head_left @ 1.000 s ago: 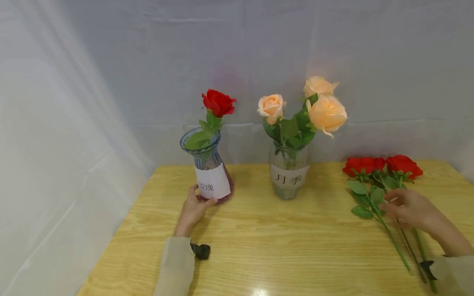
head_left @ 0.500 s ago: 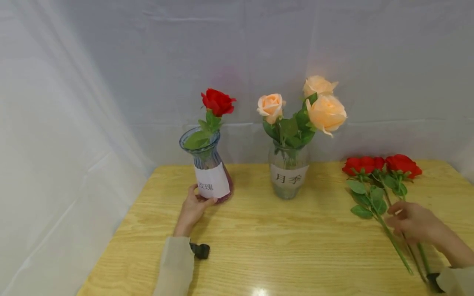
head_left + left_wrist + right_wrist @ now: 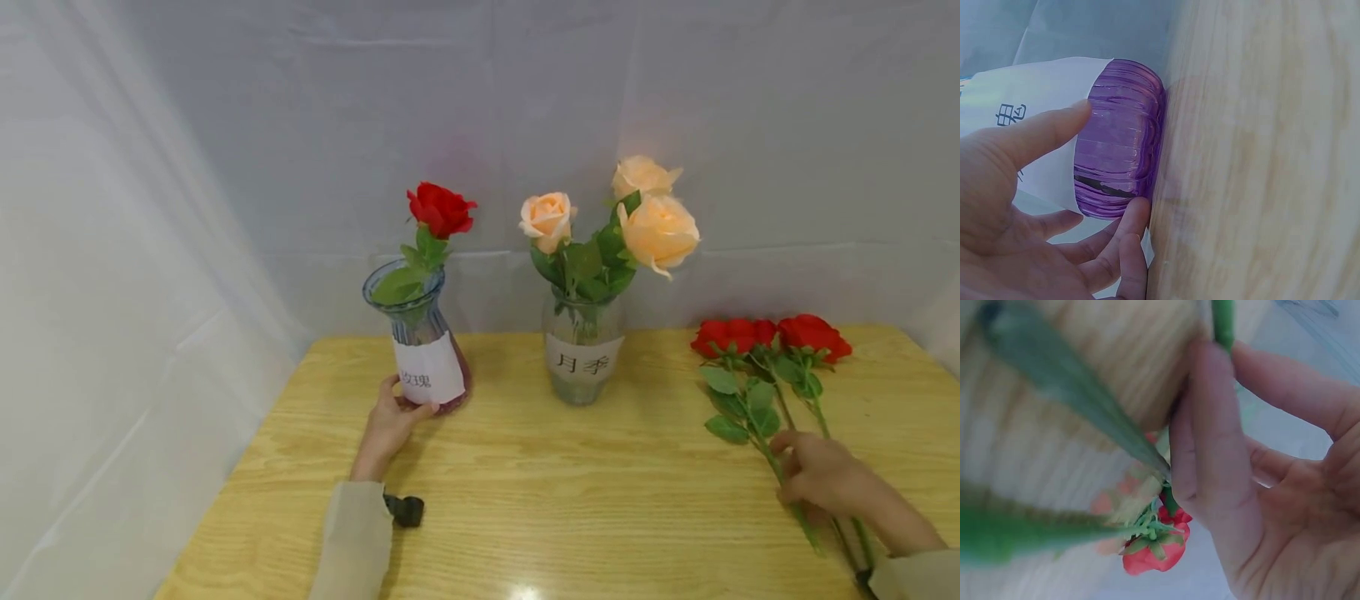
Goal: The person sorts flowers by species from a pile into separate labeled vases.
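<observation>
Head view gives me a broad stretch of surface between the two hands, its left edge slanting just outside the left hand and its back edge beyond both sets of fingers. Ahead, between the hands, the clear vase holds peach roses, well apart from either hand's fingers. Behind everything hangs a pale cloth.

I can't see the far-side left fingers from above, because the purple-blue vase covers them; the left wrist camera cuts off its top. From the right wrist, the nearest stems blur, and in the head view two of them pass under the right hand.

On my left, thumb and fingers grip that purple-blue vase low down, thumb across its white label. The right thumb and fingers look narrowed in a pinch on the stem of one red rose, whose bloom lies ahead of them, with other red roses beside it. The right forearm reaches in from the lower right corner.
</observation>
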Tool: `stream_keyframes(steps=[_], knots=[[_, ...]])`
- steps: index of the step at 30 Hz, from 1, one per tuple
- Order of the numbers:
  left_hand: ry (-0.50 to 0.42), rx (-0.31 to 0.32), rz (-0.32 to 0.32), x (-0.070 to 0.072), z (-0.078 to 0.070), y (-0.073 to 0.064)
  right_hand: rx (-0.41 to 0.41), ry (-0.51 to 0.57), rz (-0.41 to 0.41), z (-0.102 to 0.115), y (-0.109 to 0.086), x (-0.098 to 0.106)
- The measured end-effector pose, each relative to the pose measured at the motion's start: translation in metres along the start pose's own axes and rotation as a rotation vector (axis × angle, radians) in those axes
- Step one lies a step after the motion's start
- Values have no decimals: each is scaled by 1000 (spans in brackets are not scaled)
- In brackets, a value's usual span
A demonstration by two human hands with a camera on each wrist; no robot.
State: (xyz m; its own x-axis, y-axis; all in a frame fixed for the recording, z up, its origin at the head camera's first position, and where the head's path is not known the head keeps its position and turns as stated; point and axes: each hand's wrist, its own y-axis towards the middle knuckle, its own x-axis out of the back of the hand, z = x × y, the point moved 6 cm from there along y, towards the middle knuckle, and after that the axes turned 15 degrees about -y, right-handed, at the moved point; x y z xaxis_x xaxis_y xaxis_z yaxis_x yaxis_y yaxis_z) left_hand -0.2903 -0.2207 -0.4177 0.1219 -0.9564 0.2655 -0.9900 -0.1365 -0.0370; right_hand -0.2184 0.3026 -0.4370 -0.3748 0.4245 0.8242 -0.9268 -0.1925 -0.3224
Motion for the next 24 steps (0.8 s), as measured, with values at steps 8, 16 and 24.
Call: stream_keyframes(steps=[8,16,24], knots=[[-11,-55,4,2,9,6,23,103,13,5,-4,-1],[-6,9,1,0,0,0,30,222,-41,10,-9,10],[7,11,-4,0,2,2,-10,287,-150,9,-10,20]])
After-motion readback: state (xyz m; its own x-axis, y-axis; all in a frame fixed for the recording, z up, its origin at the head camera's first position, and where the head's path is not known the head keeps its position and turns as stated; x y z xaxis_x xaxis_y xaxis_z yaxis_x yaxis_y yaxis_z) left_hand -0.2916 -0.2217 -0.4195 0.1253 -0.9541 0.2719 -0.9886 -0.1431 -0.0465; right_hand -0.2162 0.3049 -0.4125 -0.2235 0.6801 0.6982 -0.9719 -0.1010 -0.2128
